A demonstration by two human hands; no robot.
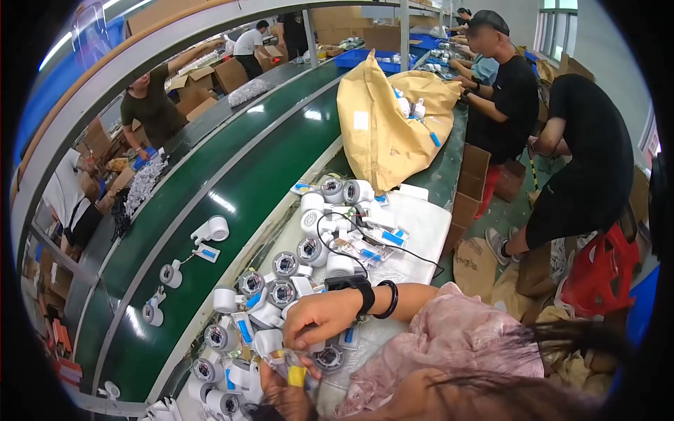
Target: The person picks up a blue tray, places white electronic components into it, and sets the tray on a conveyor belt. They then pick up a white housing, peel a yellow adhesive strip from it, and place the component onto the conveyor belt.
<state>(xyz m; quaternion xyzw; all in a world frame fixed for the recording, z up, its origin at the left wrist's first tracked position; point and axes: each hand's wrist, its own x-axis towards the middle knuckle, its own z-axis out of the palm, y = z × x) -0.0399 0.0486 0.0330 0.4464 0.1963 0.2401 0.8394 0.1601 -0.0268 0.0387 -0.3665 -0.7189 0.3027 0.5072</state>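
Observation:
In front of me, both hands come together at a white security camera (267, 343) with a round housing. Below it my left hand (281, 393) is closed around its lower side, with a yellow band (297, 377) showing by the fingers. From above, my right hand (316, 319) reaches in with curled, pinched fingers at the camera's edge; what lies between the fingertips is hidden. A black strap and a dark bracelet circle that wrist. Several similar cameras (286, 264) with clear lens rings, some with blue-marked pieces, crowd around my hands.
A green conveyor belt (232, 203) runs along my left, carrying a few spaced cameras (170, 274). A black cable (344, 224) loops over the white sheet (425, 210). Beyond stands a large yellow-tan bag (379, 133). Co-workers (505, 98) stand at the right, near cartons and a red stool (597, 274).

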